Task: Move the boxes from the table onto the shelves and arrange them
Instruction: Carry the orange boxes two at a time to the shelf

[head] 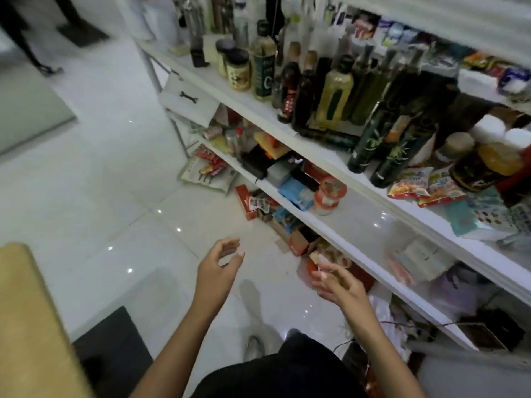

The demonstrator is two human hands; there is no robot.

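White shelves run along the right side, from near me to the far end. My left hand hovers over the floor with its fingers curled apart, holding nothing. My right hand is held out open beside the lower shelf edge, also with nothing in it. Boxes and packets lie on the middle shelf, next to a red and white tub. More red boxes sit at floor level under the shelves. A corner of the wooden table shows at the lower left.
Dark and yellow bottles and jars crowd the upper shelf. Snack packets lie near its front edge. A packet lies on the white tiled floor. A dark mat sits below the table. My foot stands on the tiles.
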